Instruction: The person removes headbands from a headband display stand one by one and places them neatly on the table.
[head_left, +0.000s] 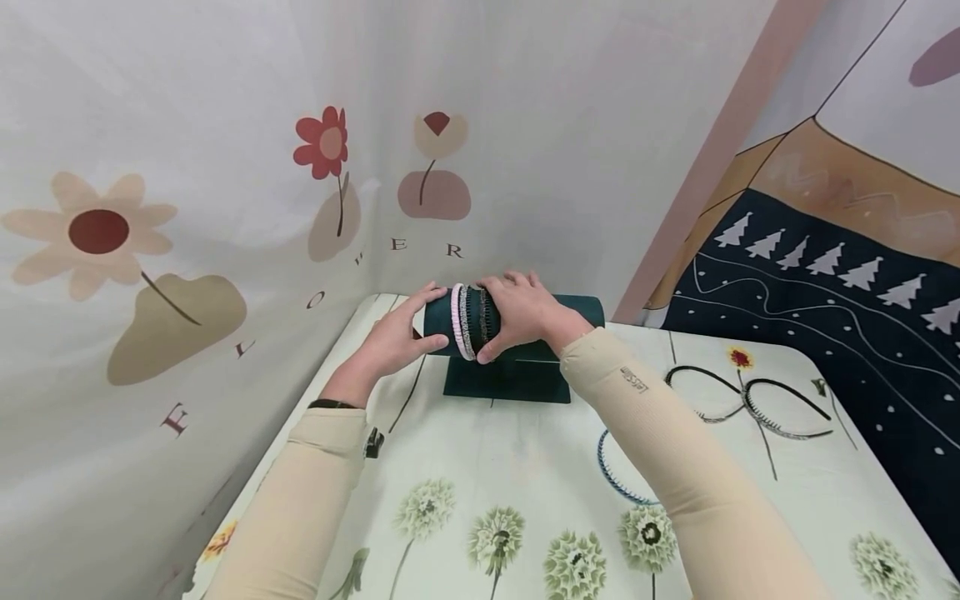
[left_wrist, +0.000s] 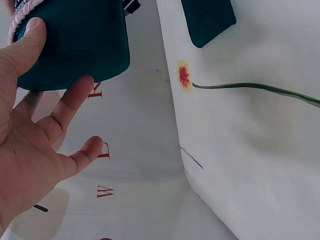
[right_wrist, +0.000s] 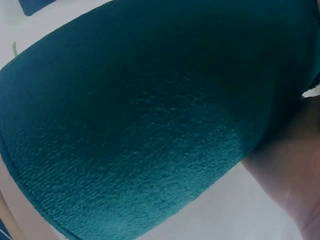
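Note:
A dark green velvet display stand point(head_left: 525, 379) with a padded roll stands near the back of the table. Several headbands sit side by side around the roll's left part: a pink one point(head_left: 455, 321), a silvery one point(head_left: 466, 325) and a dark brown toothed one point(head_left: 484, 310). My left hand point(head_left: 386, 337) holds the roll's left end, its thumb in front; in the left wrist view the other fingers are spread at the roll's edge. My right hand point(head_left: 521, 312) reaches over the roll, thumb low in front, gripping the brown headband; its fingertips are partly hidden.
To the right lie two dark toothed headbands point(head_left: 787, 408), touching each other. A blue headband point(head_left: 611, 471) lies nearer, partly covered by my right forearm. The floral cloth point(head_left: 510, 458) covers the table, and a printed curtain point(head_left: 525, 150) hangs close behind the stand.

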